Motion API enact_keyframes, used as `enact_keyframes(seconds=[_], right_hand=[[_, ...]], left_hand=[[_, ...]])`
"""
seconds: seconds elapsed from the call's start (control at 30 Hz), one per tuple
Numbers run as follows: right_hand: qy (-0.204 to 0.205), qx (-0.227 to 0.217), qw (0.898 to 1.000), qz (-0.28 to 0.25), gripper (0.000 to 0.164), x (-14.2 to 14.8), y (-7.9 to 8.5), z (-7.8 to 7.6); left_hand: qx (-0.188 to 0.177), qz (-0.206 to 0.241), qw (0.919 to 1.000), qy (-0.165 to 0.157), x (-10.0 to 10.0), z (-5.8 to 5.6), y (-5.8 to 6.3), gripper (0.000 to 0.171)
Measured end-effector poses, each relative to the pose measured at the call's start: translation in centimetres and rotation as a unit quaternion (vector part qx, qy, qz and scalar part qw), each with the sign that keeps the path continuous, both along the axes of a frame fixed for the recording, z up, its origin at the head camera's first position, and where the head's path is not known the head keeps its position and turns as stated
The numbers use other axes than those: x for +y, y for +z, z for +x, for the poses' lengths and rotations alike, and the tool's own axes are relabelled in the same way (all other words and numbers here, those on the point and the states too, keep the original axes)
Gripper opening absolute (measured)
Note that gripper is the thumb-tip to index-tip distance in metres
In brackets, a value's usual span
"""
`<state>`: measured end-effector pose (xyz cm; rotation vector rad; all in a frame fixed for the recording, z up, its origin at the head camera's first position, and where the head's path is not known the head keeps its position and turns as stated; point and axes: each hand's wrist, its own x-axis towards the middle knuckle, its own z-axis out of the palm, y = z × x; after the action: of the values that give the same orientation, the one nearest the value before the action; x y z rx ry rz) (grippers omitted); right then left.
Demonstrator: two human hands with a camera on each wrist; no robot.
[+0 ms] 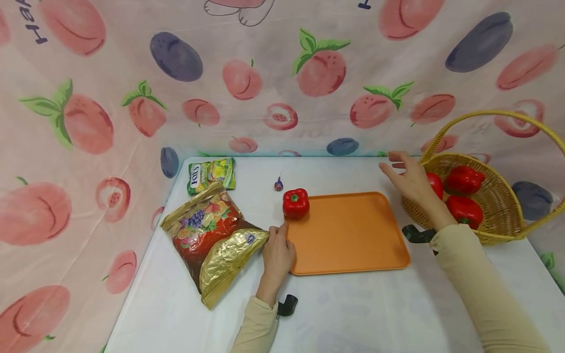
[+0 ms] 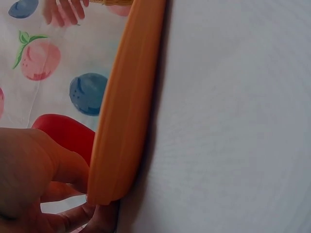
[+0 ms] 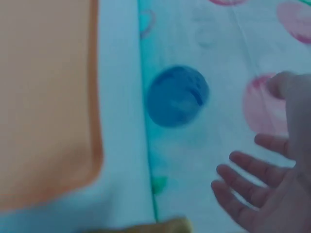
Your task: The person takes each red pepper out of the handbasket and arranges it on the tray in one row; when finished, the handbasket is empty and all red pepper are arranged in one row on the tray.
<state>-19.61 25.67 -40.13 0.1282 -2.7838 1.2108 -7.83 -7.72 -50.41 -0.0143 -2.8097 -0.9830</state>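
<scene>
My left hand (image 1: 279, 251) grips the left edge of an orange tray (image 1: 348, 235); in the left wrist view, its thumb is over the rim and fingers tuck beneath. At the tray's far left corner is a red bell pepper (image 1: 296, 203), partly hidden behind that hand in the left wrist view. My right hand (image 1: 410, 181) is raised beside the wicker basket (image 1: 503, 196), holding nothing, its fingers (image 3: 252, 189) spread apart in the right wrist view. Several red bell peppers (image 1: 464, 211) lie inside the basket, one partly hidden by the right hand.
Left of the tray lies a large red and gold bag (image 1: 212, 235), its corner close to my left hand. Behind it is a green Fox's candy bag (image 1: 212, 174). A lollipop (image 1: 278, 184) lies beyond the pepper. Fruit-printed cloth (image 1: 265, 73) backs the white table (image 1: 353, 314).
</scene>
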Motion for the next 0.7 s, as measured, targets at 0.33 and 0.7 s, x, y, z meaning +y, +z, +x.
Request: enact_keyframes(seconds=[0.33, 0.7], right_hand=[[-0.059, -0.046, 0.994, 0.083, 0.065, 6.1, 1.7, -0.4], [-0.034, -0.165, 0.971, 0.168, 0.079, 9.6, 1.7, -1.2]], left_hand=[[-0.012, -0.002, 0.9999, 0.000, 0.0, -0.2, 0.0, 0.048], [-0.029, 0.001, 0.9996, 0.003, -0.1, -0.2, 0.2, 0.048]])
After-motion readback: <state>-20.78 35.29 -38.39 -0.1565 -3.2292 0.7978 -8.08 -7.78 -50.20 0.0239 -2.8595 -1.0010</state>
